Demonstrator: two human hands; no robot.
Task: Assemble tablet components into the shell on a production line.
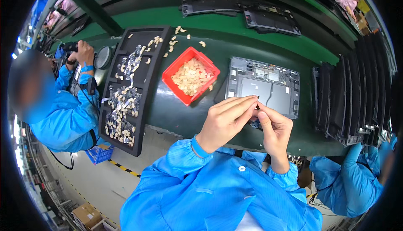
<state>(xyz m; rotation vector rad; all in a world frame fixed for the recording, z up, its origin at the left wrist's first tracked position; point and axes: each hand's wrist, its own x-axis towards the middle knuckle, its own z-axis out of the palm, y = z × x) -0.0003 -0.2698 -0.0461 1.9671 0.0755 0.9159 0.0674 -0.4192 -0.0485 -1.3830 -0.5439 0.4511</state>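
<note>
My left hand [226,120] and my right hand [273,130] meet fingertip to fingertip above the near edge of an opened laptop chassis [247,86]. Between the fingertips is a small dark piece [257,101], pinched by both hands; its kind is too small to make out. The grey chassis lies on the green bench with its circuit board and battery exposed, and my hands hide part of its near side. Left of it stands a red square bin [168,72] filled with small pale curved pieces [191,78].
A black compartment tray [142,117] with pale and dark small parts stands at left, beside a person in blue [63,113]. More laptop chassis lie at the back [273,19]. Dark panels [348,92] stand in a row at right, near another person's blue sleeve [350,180].
</note>
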